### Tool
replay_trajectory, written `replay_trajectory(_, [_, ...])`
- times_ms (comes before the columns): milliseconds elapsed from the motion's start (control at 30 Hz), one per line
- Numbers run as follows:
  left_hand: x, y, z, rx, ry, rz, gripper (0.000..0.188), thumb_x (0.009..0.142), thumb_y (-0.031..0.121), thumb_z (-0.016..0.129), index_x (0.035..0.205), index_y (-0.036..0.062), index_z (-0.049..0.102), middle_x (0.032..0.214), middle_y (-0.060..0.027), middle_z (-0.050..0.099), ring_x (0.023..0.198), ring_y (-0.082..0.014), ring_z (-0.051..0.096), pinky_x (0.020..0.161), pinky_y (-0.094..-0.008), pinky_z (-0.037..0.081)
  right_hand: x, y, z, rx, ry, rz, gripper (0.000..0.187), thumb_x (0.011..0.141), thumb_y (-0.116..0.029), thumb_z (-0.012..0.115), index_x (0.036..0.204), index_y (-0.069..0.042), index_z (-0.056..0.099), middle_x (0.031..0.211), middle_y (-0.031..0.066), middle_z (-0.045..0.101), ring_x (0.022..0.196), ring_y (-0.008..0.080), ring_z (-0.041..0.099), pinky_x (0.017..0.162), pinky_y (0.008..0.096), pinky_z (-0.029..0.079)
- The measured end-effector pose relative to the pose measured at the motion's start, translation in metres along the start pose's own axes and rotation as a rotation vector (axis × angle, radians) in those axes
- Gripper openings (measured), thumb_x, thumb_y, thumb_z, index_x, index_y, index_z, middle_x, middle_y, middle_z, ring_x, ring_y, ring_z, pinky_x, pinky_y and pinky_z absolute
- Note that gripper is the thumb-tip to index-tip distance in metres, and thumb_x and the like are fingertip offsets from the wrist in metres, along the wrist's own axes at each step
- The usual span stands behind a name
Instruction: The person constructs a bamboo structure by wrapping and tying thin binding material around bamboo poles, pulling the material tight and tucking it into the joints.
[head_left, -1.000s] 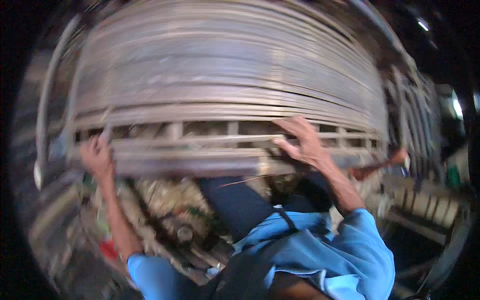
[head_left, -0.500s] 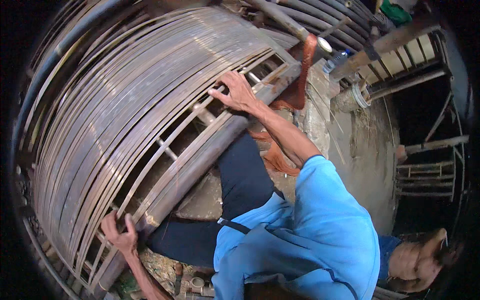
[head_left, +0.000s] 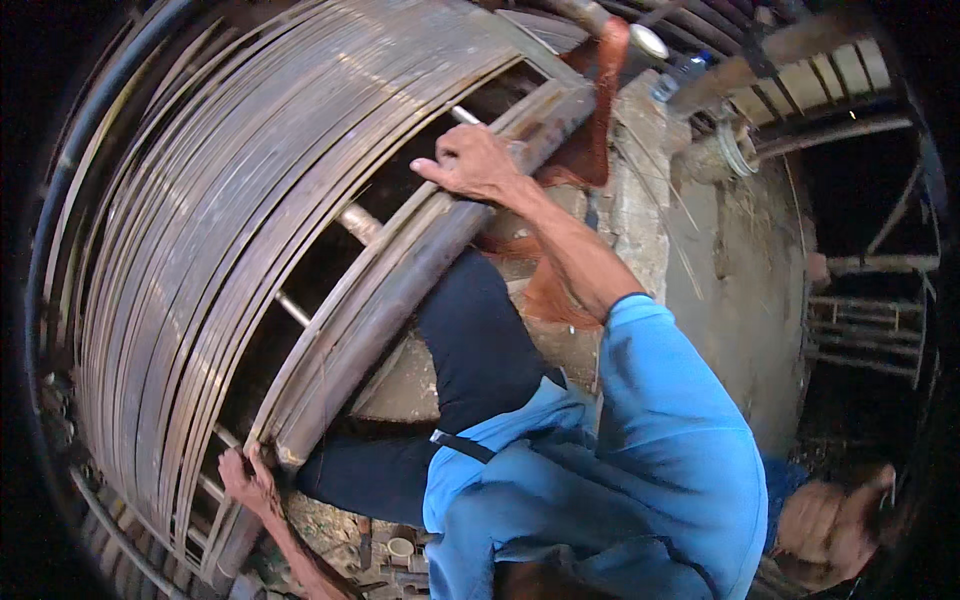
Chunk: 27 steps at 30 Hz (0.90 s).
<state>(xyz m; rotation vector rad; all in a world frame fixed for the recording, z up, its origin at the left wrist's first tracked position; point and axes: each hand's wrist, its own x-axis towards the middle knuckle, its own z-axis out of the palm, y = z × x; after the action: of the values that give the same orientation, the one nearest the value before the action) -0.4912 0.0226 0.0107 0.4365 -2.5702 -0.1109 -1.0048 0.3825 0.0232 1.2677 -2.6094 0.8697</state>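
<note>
The grey slatted frame (head_left: 250,200) fills everything above and left of both hands, its thin strips packed close in long curves. Down at its lower corner comes the left hand (head_left: 250,482), thumb and fingers bent at the frame's edge; whether it pinches a strip, I cannot tell. Just up and right of that hand, a pale rung (head_left: 292,308) crosses a dark gap, then a thicker rung (head_left: 360,224), below and left of the other hand. Between the hands runs the front rail (head_left: 395,285). And here's the right hand (head_left: 475,165), over the rail's upper stretch, fingers curled, thumb spread away to the left! Below and right of it lies orange cloth (head_left: 548,290); farther up and right, a clear bottle (head_left: 685,75); and well off, low and right, another person (head_left: 825,520).
</note>
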Motion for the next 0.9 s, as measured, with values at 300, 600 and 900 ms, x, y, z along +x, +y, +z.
replay_trajectory(300, [0.020, 0.025, -0.009, 0.029, -0.504, -0.374, 0.035, 0.106, 0.032, 0.046, 0.119, 0.0049, 0.065, 0.132, -0.0181, 0.056, 0.126, -0.0386, 0.048, 0.109, -0.0485, 0.033, 0.006, 0.044, -0.020, 0.039, -0.156, -0.018, 0.035, 0.087, -0.044, 0.075, 0.092, -0.009, 0.077, 0.108, 0.0120, 0.068, 0.110, 0.0312, 0.060, 0.100, 0.0413, 0.045])
replay_trajectory(600, [0.001, 0.025, -0.009, 0.131, -0.471, -0.422, 0.036, 0.102, 0.040, 0.051, 0.115, 0.0097, 0.067, 0.125, -0.0139, 0.057, 0.113, -0.0356, 0.050, 0.094, -0.0469, 0.037, 0.003, -0.030, 0.004, -0.183, -0.029, -0.116, 0.034, 0.080, -0.045, 0.082, 0.092, -0.014, 0.077, 0.107, 0.0045, 0.066, 0.107, 0.0289, 0.057, 0.098, 0.0454, 0.036])
replay_trajectory(900, [0.010, 0.029, -0.012, 0.084, -0.267, -0.416, 0.039, 0.096, 0.045, 0.060, 0.115, 0.0129, 0.070, 0.119, -0.0147, 0.060, 0.113, -0.0334, 0.054, 0.092, -0.0474, 0.041, -0.014, -0.254, 0.090, 0.494, -0.222, -0.413, 0.017, 0.084, -0.012, 0.079, 0.096, -0.003, 0.070, 0.095, 0.0134, 0.067, 0.091, 0.0325, 0.061, 0.082, 0.0420, 0.049])
